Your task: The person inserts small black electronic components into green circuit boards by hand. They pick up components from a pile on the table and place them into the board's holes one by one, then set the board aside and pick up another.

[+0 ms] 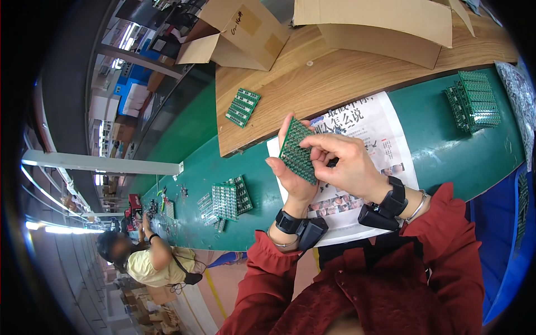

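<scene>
Hands [321,167] — circuit panel [297,152]; green bench [446,145]

We are in an electronics assembly workshop. We see a long green bench [184,139] with stacks of green circuit boards [226,201], more boards [474,100] at the far end, cardboard boxes [240,33] on a wooden top [335,75], and another worker [148,259] seated along the line under strip lights.

Two open brown cardboard boxes [237,33] [379,25] on the wooden board — a printed newspaper sheet [368,128] below them.
</scene>
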`<state>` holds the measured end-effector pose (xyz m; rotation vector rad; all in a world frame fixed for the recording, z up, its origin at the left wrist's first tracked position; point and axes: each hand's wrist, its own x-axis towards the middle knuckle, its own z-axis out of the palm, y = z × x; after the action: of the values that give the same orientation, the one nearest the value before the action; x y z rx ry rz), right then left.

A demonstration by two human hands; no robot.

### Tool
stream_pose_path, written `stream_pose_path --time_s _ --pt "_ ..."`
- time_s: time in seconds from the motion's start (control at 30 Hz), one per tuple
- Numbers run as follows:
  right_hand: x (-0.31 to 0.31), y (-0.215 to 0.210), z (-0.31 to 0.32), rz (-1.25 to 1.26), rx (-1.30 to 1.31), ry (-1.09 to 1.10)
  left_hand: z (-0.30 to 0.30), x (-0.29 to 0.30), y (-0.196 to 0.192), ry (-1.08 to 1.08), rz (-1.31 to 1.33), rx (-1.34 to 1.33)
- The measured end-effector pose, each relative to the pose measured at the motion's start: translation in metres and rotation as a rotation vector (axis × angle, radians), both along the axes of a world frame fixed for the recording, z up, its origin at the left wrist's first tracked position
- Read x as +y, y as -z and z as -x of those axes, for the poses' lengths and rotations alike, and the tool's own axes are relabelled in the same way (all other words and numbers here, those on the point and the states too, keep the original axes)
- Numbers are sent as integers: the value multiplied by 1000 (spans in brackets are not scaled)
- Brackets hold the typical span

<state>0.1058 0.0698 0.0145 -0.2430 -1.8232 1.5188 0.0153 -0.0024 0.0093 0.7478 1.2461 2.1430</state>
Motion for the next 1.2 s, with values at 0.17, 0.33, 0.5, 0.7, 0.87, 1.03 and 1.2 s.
stream_pose_path --time_s 0.17,0.33,0.5,0.7,0.87,1.03,1.2 --pt "2 -4 -2 -27 49 53 4 2 0 -58 -12 -10" --pt "0 3 2 70 8 -46 0 -1 4 -5 3 21" --pt "4 0 -2 64 4 -22 10 -1 2 -25 -51 -141" --pt "-1 2 2 206 0 -64 15 -3 1 4 -91 -285" --pt "-2 6 4 97 -38 -44 12 -2 4 2 -101 -257" --pt "-1 3 1 44 -13 20 16 -1 9 -81 -125 -221" --pt "-2 6 5 187 -24 -68 11 1 5 -120 -87 -99"
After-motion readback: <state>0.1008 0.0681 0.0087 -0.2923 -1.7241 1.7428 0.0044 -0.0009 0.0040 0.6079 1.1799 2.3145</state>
